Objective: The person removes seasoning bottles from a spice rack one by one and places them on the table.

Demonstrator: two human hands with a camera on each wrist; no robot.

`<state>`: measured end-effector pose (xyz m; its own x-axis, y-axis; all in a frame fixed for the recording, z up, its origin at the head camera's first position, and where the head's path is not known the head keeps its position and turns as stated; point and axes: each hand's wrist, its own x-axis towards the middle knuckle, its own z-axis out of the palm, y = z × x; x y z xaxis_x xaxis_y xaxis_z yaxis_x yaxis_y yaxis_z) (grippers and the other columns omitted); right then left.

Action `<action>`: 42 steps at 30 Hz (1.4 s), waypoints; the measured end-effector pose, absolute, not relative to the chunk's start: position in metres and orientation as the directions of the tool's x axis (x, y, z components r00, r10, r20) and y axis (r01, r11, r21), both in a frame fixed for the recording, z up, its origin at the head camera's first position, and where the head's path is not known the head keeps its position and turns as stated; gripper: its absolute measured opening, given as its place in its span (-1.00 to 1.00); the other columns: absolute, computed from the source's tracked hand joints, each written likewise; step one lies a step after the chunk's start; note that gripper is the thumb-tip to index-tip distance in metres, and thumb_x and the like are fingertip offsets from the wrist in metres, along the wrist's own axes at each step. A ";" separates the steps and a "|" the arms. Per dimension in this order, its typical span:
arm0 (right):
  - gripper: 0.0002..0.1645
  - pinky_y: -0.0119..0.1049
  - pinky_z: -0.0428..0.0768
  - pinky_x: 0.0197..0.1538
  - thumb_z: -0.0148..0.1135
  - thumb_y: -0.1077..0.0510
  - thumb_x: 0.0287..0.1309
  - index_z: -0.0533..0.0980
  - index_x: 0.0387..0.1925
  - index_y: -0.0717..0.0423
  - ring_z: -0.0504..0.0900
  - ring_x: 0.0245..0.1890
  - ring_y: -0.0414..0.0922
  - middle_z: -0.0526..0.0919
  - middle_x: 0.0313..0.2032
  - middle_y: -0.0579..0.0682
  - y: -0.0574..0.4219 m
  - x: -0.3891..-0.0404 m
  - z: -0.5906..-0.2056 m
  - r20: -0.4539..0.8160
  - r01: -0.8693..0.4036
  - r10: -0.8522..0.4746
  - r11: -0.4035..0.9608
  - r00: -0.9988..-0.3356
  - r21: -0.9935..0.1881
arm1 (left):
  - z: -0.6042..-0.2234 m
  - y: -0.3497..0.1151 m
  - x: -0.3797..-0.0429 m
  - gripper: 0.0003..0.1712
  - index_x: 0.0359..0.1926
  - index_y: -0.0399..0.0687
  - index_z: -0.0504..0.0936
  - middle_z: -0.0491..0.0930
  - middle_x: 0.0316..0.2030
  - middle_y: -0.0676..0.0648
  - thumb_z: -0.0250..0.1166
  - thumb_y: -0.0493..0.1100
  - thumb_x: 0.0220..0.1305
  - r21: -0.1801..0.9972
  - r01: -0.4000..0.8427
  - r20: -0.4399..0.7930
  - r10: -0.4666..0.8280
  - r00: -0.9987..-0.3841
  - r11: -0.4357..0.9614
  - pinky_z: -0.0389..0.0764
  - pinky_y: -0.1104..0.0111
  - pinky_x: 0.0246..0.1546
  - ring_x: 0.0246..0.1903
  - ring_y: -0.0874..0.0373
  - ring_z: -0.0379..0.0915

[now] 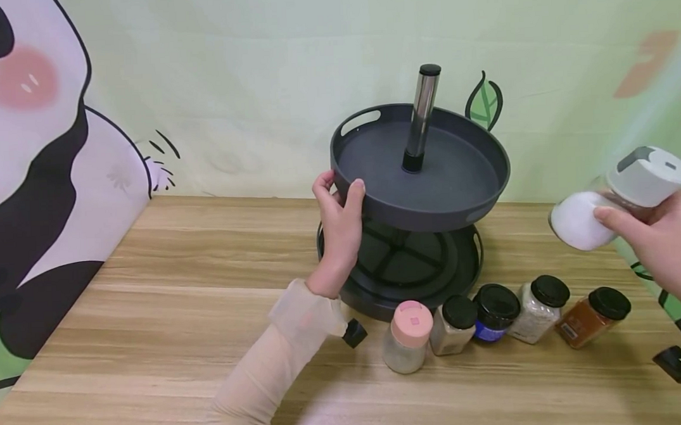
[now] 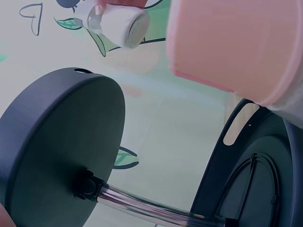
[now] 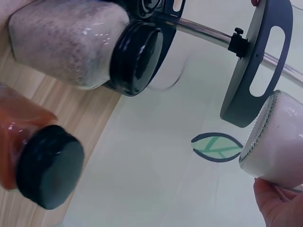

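A dark grey two-tier round rack stands at the back of the table, its upper tray (image 1: 452, 163) joined to the lower tray (image 1: 356, 300) by a metal pole (image 1: 424, 110). My left hand (image 1: 341, 228) grips the upper tray's left rim, thumb over the edge and fingers outside. Off to the right, my right hand (image 1: 669, 242) holds a clear jar of white powder (image 1: 583, 221) with a white and grey lid, tilted above the table. In the right wrist view the jar's base (image 3: 279, 142) appears beside the upper tray (image 3: 260, 61).
Before the rack stand a pink-lidded jar (image 1: 409, 336), a black-lidded jar (image 1: 454, 325), a blue-labelled jar (image 1: 495, 313), a jar of pale grains (image 1: 539, 308) and a jar of red-brown spice (image 1: 591, 315). A cartoon-printed cloth (image 1: 227, 103) hangs behind the table.
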<state>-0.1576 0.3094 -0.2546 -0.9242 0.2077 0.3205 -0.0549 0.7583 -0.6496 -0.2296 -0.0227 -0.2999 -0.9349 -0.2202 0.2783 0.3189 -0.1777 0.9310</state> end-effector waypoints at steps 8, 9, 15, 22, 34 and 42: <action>-0.49 -0.77 0.32 -0.20 0.09 0.08 0.10 0.19 0.09 -0.23 0.30 -0.23 -0.59 0.30 -0.18 -0.41 0.319 -0.155 -0.261 0.358 -0.099 0.210 0.727 -0.910 -0.680 | -0.301 -0.023 -0.230 -0.42 0.12 -0.10 0.03 0.11 0.16 -0.12 0.04 -0.06 0.15 0.928 0.325 0.282 -0.226 -0.932 -0.181 0.40 0.36 -0.08 -0.11 0.11 0.35; -0.51 -0.79 0.31 -0.24 0.09 0.13 0.10 0.19 0.06 -0.24 0.30 -0.25 -0.58 0.29 -0.21 -0.43 0.319 -0.155 -0.261 0.370 -0.126 0.201 0.710 -0.907 -0.693 | -0.301 -0.023 -0.230 -0.42 0.12 -0.11 0.03 0.11 0.16 -0.13 0.04 -0.06 0.15 0.928 0.326 0.283 -0.226 -0.932 -0.181 0.40 0.36 -0.08 -0.11 0.11 0.35; -0.46 -0.81 0.29 -0.25 0.07 0.27 0.09 0.16 0.03 -0.27 0.30 -0.24 -0.56 0.28 -0.24 -0.44 0.324 -0.153 -0.267 0.421 -0.208 0.171 0.670 -0.891 -0.712 | -0.301 -0.023 -0.230 -0.43 0.12 -0.11 0.04 0.12 0.14 -0.13 0.04 -0.07 0.15 0.927 0.328 0.285 -0.227 -0.931 -0.182 0.40 0.38 -0.10 -0.13 0.11 0.36; -0.35 -0.78 0.26 -0.03 0.01 0.33 0.10 0.09 0.19 -0.13 0.28 -0.19 -0.57 0.23 -0.21 -0.47 0.331 -0.150 -0.277 0.450 -0.195 0.241 0.659 -0.860 -0.726 | -0.301 -0.023 -0.229 -0.42 0.12 -0.10 0.04 0.13 0.14 -0.13 0.04 -0.06 0.14 0.929 0.323 0.280 -0.227 -0.933 -0.182 0.40 0.37 -0.10 -0.12 0.11 0.36; -0.36 -0.66 0.30 0.05 0.12 0.37 0.00 0.24 0.16 0.05 0.40 -0.07 -0.43 0.41 -0.10 -0.31 0.399 -0.173 -0.327 0.548 -0.285 0.376 0.563 -0.748 -0.776 | -0.300 -0.024 -0.229 -0.43 0.12 -0.10 0.04 0.10 0.14 -0.08 0.04 -0.06 0.15 0.932 0.318 0.276 -0.232 -0.933 -0.173 0.40 0.36 -0.09 -0.11 0.12 0.35; -0.24 -0.44 0.22 0.22 0.11 0.28 0.04 0.09 0.25 -0.15 0.26 0.11 -0.38 0.26 0.12 -0.27 0.392 -0.160 -0.318 0.453 -0.025 0.477 0.667 -0.753 -0.744 | -0.299 -0.024 -0.229 -0.43 0.12 -0.09 0.04 0.11 0.15 -0.09 0.04 -0.06 0.15 0.932 0.320 0.278 -0.229 -0.933 -0.173 0.40 0.36 -0.08 -0.10 0.11 0.35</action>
<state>-0.1600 0.3919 -0.3181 -0.7533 0.4769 0.4529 -0.0249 0.6674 -0.7443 -0.2290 -0.0240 -0.2995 -0.9328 -0.2292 0.2782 0.3202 -0.1725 0.9315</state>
